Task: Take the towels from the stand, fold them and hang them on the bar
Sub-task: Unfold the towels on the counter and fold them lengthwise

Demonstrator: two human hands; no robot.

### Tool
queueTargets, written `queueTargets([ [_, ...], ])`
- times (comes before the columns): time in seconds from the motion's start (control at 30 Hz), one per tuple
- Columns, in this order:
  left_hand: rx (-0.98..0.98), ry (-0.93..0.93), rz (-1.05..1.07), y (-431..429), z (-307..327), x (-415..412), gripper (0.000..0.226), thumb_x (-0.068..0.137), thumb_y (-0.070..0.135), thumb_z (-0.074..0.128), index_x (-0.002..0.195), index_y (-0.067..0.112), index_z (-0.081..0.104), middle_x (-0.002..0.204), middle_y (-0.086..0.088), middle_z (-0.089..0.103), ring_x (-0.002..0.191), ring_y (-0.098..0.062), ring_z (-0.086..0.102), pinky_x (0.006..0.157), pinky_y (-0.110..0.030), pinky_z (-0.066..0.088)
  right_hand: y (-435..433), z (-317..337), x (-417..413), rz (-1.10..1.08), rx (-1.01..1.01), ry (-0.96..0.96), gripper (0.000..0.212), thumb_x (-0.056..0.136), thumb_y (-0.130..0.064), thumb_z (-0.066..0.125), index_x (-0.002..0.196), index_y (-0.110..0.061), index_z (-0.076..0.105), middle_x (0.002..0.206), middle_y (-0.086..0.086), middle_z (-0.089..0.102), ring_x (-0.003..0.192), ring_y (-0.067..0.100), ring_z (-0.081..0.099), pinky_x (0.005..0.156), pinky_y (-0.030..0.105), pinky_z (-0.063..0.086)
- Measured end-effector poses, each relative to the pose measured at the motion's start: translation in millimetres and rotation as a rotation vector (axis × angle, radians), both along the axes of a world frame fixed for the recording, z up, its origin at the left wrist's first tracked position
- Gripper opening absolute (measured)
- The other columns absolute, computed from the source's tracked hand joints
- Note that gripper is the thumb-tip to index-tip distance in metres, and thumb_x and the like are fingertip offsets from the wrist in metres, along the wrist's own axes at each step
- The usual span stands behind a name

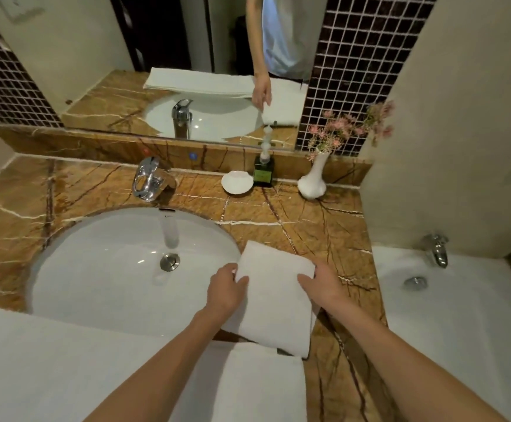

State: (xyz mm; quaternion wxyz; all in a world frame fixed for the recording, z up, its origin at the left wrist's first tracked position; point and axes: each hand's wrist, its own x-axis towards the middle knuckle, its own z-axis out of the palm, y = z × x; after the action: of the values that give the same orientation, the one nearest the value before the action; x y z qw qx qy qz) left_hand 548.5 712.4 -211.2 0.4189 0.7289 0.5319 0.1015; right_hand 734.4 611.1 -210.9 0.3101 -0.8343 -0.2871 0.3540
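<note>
Left hand (225, 289) pinches folded towel (275, 300) left edge | right hand (321, 284) pinches right edge | towel between hands

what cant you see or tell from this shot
Head view only:
- Towel bar and stand: outside the frame.
- Underside of the small white folded towel: hidden by its top layer; left hand and right hand cover its side edges.
- Large white towel: cut off by the bottom edge.
- Dark green bottle: label too small to read.
</note>
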Motion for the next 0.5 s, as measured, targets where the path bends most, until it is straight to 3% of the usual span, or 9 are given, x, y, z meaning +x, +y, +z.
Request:
queueTargets([
  [0.07, -0.034, -0.031, 0.020, 3.7, 4.8, 4.2, 0.013, 0.090, 0.022, 0.062, 0.081, 0.014, 0.067, 0.068, 0.004, 0.060, 0.061, -0.010, 0.051, 0.050, -0.017, 0.032, 8.7, 2.6, -0.9, -0.086, -0.014, 0.062, 0.028, 0.090, -0.010, 0.058, 0.118, -0.006, 0.058, 0.107, 0.009, 0.066, 0.095, 0.024, 0.064, 0.084, 0.038, 0.055],
  [0.13, -0.071, -0.072, 0.047, 7.0, 9.7, 7.6, 0.027, 0.088, 0.023, 0.064, 0.063, 0.015, 0.057, 0.059, 0.005, 0.049, 0.056, -0.009, 0.045, 0.051, -0.017, 0.032, 15.5, 9.9, -0.2, -0.133, -0.007, 0.134, 0.024, 0.089, -0.008, 0.057, 0.112, -0.005, 0.063, 0.094, 0.007, 0.068, 0.085, 0.022, 0.066, 0.072, 0.032, 0.056],
  [0.23, -0.175, -0.145, 0.083, 10.5, 21.0, 6.3, 0.018, 0.088, 0.020, 0.065, 0.072, 0.011, 0.061, 0.069, -0.002, 0.055, 0.067, -0.015, 0.050, 0.066, -0.026, 0.040, 18.3, 24.3, -1.0, -0.194, 0.034, 0.219, 0.026, 0.083, -0.004, 0.057, 0.108, -0.009, 0.064, 0.084, 0.001, 0.067, 0.075, 0.016, 0.065, 0.054, 0.021, 0.049],
  [0.33, -0.288, -0.231, 0.114, 9.3, 31.5, -0.3, 0.022, 0.088, 0.017, 0.064, 0.067, 0.015, 0.058, 0.071, -0.001, 0.053, 0.073, -0.018, 0.049, 0.067, -0.027, 0.039, 11.7, 42.1, -9.2, -0.262, 0.092, 0.281, 0.029, 0.079, -0.001, 0.058, 0.105, -0.014, 0.062, 0.083, 0.002, 0.067, 0.069, 0.013, 0.064, 0.045, 0.017, 0.045],
  [0.4, -0.363, -0.289, 0.135, 9.0, 39.8, -4.9, 0.022, 0.089, 0.019, 0.062, 0.067, 0.017, 0.059, 0.072, -0.001, 0.053, 0.076, -0.021, 0.050, 0.069, -0.030, 0.041, 5.8, 53.1, -16.8, -0.307, 0.148, 0.325, 0.020, 0.078, 0.000, 0.058, 0.095, -0.010, 0.063, 0.086, 0.005, 0.067, 0.070, 0.015, 0.063, 0.050, 0.020, 0.047],
  [0.5, -0.515, -0.399, 0.188, 6.1, 52.5, -14.4, 0.019, 0.091, 0.031, 0.058, 0.084, 0.014, 0.066, 0.084, -0.007, 0.067, 0.085, -0.027, 0.061, 0.074, -0.036, 0.047, -11.0, 70.7, -36.4, -0.352, 0.251, 0.406, 0.015, 0.081, 0.000, 0.055, 0.088, -0.012, 0.061, 0.098, 0.010, 0.065, 0.084, 0.020, 0.061, 0.065, 0.030, 0.049],
])
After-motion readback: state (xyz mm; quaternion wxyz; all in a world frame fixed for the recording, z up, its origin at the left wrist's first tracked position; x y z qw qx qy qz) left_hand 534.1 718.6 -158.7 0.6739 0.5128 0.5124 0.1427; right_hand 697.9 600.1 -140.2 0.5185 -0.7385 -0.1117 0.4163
